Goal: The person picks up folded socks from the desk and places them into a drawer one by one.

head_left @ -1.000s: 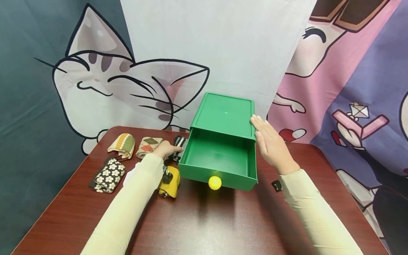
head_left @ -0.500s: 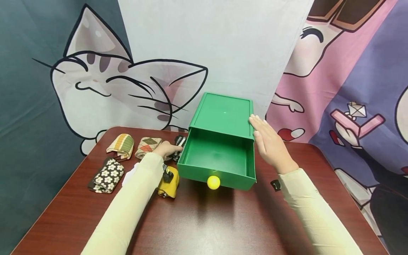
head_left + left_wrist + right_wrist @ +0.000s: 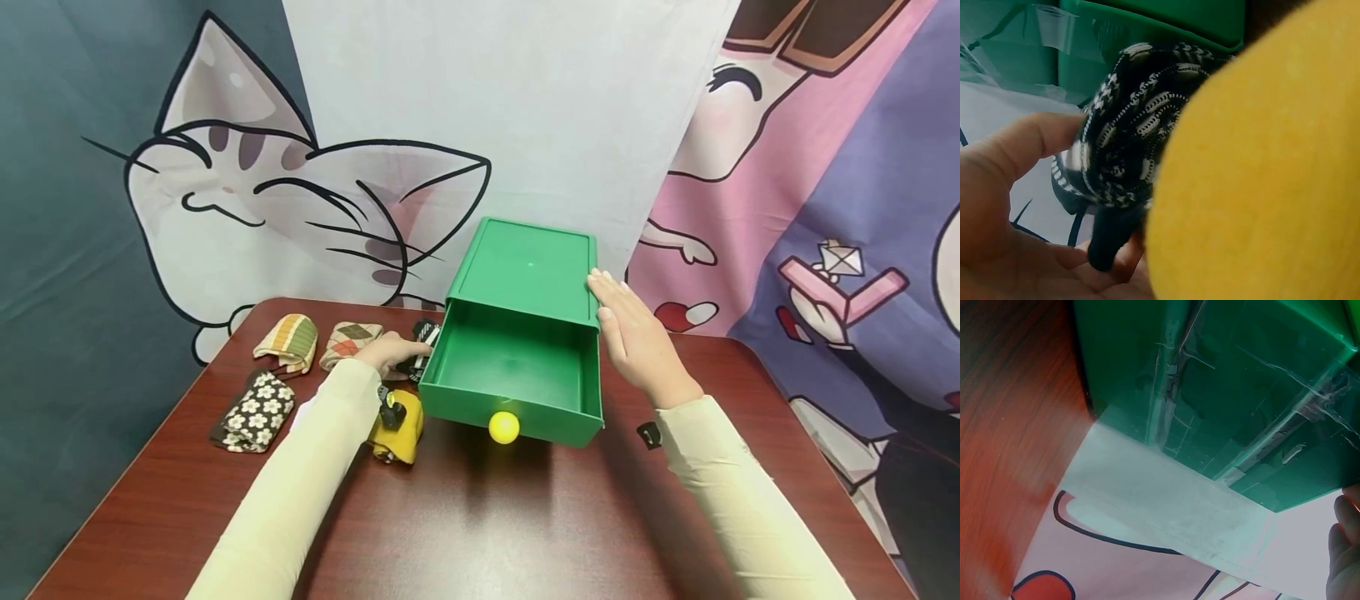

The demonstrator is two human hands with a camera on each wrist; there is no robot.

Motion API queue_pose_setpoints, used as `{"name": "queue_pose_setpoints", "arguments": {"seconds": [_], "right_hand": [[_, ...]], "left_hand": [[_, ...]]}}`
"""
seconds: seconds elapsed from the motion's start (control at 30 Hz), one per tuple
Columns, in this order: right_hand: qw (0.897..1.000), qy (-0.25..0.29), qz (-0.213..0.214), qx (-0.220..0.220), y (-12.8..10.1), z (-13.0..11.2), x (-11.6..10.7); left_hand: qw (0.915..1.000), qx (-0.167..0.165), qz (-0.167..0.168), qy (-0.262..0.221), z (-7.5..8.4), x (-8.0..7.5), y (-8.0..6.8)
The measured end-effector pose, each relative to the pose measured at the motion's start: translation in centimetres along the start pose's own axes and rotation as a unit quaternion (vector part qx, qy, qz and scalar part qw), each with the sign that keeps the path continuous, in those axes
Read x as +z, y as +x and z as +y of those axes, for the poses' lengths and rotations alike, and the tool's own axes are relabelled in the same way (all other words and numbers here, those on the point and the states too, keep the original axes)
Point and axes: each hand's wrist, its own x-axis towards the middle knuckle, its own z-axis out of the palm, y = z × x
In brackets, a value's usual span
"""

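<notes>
While the left hand (image 3: 386, 352) pinches the black-and-white rolled sock (image 3: 1129, 131) just left of the green drawer box (image 3: 525, 275), the flat, relaxed right hand (image 3: 633, 337) steadies it; a loose pinch could drop the sock short.

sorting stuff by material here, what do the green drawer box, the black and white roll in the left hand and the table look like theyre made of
Green drawer box: likely moulded plastic, smooth and slightly glossy, with light glints on its top.
Black and white roll: knitted fabric, probably a sock; the left wrist view shows a woven pattern and soft folds.
Table: wood-grain surface, reddish brown and semi-gloss; whether solid wood or laminate cannot be told.
</notes>
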Motion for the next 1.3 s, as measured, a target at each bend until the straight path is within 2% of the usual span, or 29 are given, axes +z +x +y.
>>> {"name": "queue_pose_setpoints", "arguments": {"seconds": [0.1,0.27,0.43,0.73,1.0,1.3], "right_hand": [[1.0,0.0,-0.002,0.0,0.0,0.0,0.1],[1.0,-0.003,-0.003,-0.001,0.0,0.1,0.1],[1.0,-0.004,-0.006,0.001,0.0,0.0,0.1],[1.0,-0.005,-0.008,0.002,0.0,-0.1,0.1],[1.0,-0.006,-0.006,0.001,0.0,-0.1,0.1],[1.0,-0.007,-0.005,0.001,0.0,-0.1,0.0]], "left_hand": [[0.9999,-0.002,-0.005,-0.01,0.1,0.0,-0.3],[0.9998,0.011,-0.015,0.007,0.3,-0.2,-0.8],[0.9995,0.01,-0.023,-0.02,-0.1,-0.3,-0.7],[0.9979,0.013,-0.015,-0.062,-1.2,-0.4,-0.3],[0.995,0.046,0.001,-0.089,-1.5,-1.1,-1.1],[0.9895,0.09,0.031,-0.109,-1.0,-2.6,-3.3]]}}
